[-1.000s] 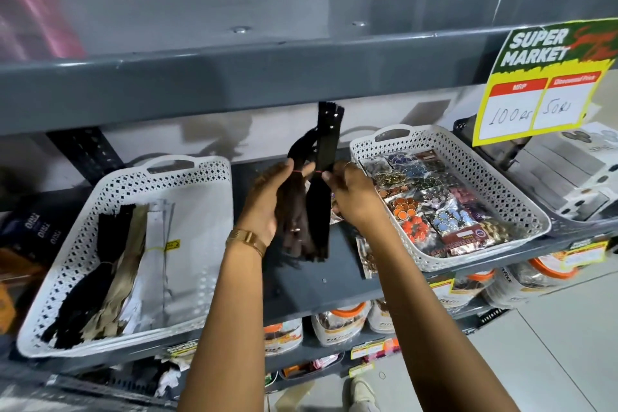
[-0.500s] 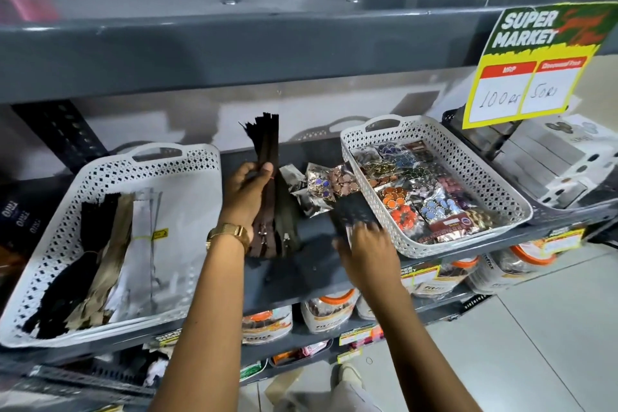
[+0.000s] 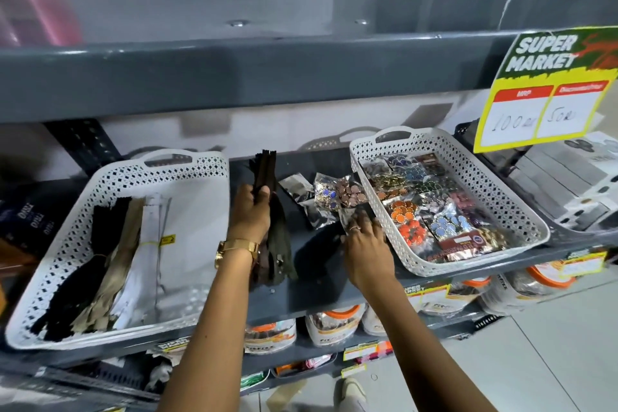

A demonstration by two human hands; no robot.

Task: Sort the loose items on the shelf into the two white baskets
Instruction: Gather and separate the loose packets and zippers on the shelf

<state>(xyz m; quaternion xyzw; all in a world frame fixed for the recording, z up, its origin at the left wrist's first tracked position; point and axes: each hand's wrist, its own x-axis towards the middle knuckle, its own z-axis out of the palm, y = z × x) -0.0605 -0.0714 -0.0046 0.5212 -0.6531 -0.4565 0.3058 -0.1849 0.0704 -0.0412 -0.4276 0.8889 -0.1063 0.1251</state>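
My left hand (image 3: 250, 211) grips a bundle of dark brown zippers (image 3: 277, 244), held upright over the grey shelf (image 3: 301, 291) between the two white baskets. The left basket (image 3: 214, 162) holds black, beige and white zipper bundles (image 3: 110, 257). The right basket (image 3: 468, 164) is filled with packets of coloured buttons (image 3: 434, 211). Loose button packets (image 3: 337, 194) lie on the shelf beside it. My right hand (image 3: 366, 247) lies low on the shelf, its fingers spread and touching the edge of a clear packet (image 3: 346, 212).
An upper grey shelf (image 3: 234, 73) overhangs the work area. A yellow price sign (image 3: 541, 90) hangs at the right above stacked grey boxes (image 3: 568, 184). Jars with orange lids (image 3: 334, 324) fill the lower shelf. Dark packets (image 3: 30, 221) sit left of the left basket.
My right hand let go of the zipper bundle and dropped to the shelf by the right basket. My left hand carried the bundle leftward and lower.
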